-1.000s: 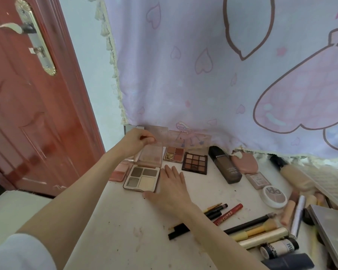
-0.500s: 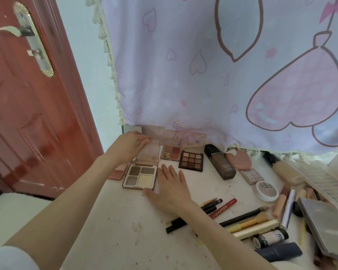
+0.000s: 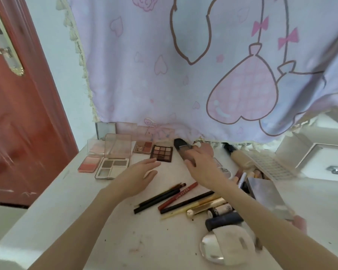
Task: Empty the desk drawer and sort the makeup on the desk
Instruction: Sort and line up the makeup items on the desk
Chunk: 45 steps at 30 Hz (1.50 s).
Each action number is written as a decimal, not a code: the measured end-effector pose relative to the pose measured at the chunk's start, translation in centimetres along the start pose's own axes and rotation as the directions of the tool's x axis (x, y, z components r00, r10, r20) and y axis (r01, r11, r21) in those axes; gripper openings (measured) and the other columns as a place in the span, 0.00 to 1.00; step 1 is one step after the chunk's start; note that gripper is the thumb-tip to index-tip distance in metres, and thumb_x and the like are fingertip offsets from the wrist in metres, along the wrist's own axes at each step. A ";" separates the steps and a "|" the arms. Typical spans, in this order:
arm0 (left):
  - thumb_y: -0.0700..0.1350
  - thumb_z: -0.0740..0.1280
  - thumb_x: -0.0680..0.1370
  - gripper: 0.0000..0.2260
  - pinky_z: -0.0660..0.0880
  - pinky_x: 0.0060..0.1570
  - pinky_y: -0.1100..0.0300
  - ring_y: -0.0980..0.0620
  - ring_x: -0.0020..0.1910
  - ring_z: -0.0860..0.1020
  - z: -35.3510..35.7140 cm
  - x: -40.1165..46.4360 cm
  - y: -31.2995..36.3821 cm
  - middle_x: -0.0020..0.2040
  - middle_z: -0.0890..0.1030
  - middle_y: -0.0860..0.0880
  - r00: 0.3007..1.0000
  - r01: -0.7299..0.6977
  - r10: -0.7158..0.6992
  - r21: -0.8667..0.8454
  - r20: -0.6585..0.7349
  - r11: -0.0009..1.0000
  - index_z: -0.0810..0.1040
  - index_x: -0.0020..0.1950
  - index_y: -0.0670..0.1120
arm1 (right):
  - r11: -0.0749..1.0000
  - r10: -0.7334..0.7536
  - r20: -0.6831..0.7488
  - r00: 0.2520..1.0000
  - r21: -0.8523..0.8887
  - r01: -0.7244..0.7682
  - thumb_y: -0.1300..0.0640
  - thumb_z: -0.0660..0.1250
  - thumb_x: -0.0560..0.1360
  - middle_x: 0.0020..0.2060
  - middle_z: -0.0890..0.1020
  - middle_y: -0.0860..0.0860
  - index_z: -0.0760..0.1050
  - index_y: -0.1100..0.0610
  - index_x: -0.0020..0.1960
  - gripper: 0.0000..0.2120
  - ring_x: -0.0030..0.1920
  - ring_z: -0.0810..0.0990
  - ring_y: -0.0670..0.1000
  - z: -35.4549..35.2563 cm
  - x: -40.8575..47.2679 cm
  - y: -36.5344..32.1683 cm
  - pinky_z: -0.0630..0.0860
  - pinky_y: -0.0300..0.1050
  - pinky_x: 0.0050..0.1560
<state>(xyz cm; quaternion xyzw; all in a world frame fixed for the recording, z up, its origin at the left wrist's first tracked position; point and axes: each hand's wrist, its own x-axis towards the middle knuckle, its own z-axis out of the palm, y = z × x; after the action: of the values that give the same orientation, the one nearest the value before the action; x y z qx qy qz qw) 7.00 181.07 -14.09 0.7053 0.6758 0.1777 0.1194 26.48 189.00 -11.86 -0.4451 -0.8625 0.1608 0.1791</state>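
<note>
Where nearest the lens: white fabric pouch point(image 3: 229, 244), soft, over a silvery oval.
Pencils point(image 3: 164, 197): slim sticks, black and red, fanned on the white desk point(image 3: 70, 211).
Left hand point(image 3: 139, 175): fingers straight and relaxed, holding nothing, beside the four-pan palette point(image 3: 112, 168).
Right hand point(image 3: 200, 164): fingers draped over the dark foundation bottle point(image 3: 180, 148); whether clamped, cannot tell.
Far row: nine-pan palette point(image 3: 161, 152), square, matte browns; pink blush compact point(image 3: 90, 162).

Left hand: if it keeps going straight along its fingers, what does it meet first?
Probably the dark nine-pan palette. The left hand hovers open, fingers pointing up-right toward that palette's near edge; bare desk lies between. Its height is unclear.
</note>
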 end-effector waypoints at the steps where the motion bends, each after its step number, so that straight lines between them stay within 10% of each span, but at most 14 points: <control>1: 0.48 0.54 0.82 0.18 0.56 0.69 0.63 0.55 0.71 0.62 0.7 0.1 0.6 0.73 0.62 0.54 1.000 -0.006 0.006 -0.011 0.022 1.000 0.66 0.72 0.51 | 0.999 0.028 -0.011 1.000 -0.017 -0.028 0.58 0.57 0.80 0.65 0.71 0.55 0.69 0.59 0.67 0.17 0.63 0.70 0.55 -0.6 -0.2 1.1 0.67 0.43 0.59; 15: 0.61 0.35 0.74 0.27 0.36 0.68 0.66 0.65 0.71 0.42 3.9 0.4 -0.5 0.74 0.47 0.63 0.992 -0.088 0.071 0.168 0.106 0.982 0.49 0.73 0.63 | 0.982 0.122 0.170 0.978 -0.164 -0.094 0.47 0.58 0.78 0.62 0.74 0.57 0.71 0.59 0.64 0.21 0.60 0.73 0.56 -2.0 6.3 7.1 0.69 0.46 0.58; 22: 0.56 0.42 0.80 0.20 0.36 0.69 0.65 0.62 0.74 0.44 4.0 0.5 -0.4 0.75 0.48 0.62 0.995 -0.060 0.045 0.167 0.090 0.984 0.51 0.73 0.63 | 0.935 0.172 0.300 0.938 -0.351 -0.059 0.47 0.67 0.72 0.75 0.53 0.56 0.53 0.55 0.76 0.39 0.74 0.49 0.60 -1.6 8.5 8.7 0.54 0.56 0.72; 33: 0.53 0.48 0.82 0.19 0.39 0.70 0.64 0.62 0.74 0.45 4.4 0.5 -0.5 0.75 0.51 0.62 0.998 -0.056 0.051 0.119 0.046 0.991 0.55 0.73 0.63 | 0.975 0.123 0.231 0.965 -0.209 -0.074 0.44 0.70 0.66 0.67 0.69 0.56 0.61 0.51 0.71 0.38 0.67 0.67 0.59 -1.5 8.3 9.5 0.66 0.54 0.66; 38: 0.53 0.49 0.82 0.19 0.39 0.70 0.64 0.62 0.74 0.47 4.0 0.5 -0.5 0.75 0.52 0.62 0.998 -0.049 0.045 0.103 0.043 0.994 0.56 0.73 0.63 | 0.964 0.181 0.003 0.983 0.196 -0.178 0.39 0.70 0.66 0.67 0.68 0.53 0.64 0.50 0.72 0.37 0.64 0.71 0.54 -3.6 6.0 8.9 0.71 0.46 0.59; 45: 0.53 0.52 0.82 0.18 0.44 0.72 0.61 0.61 0.74 0.51 3.6 0.3 -0.1 0.74 0.58 0.60 0.998 0.020 -0.016 -0.048 0.063 0.999 0.62 0.72 0.59 | 0.510 0.110 -0.034 0.993 0.859 -0.027 0.28 0.69 0.58 0.56 0.82 0.52 0.75 0.52 0.62 0.40 0.46 0.77 0.47 -5.6 -1.3 3.7 0.71 0.40 0.44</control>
<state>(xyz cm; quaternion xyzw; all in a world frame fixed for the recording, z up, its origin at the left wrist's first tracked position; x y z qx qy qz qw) 8.40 181.67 -17.37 0.7013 0.6735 0.1709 0.1593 32.32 190.66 -8.73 -0.3390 -0.6442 0.5533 0.4049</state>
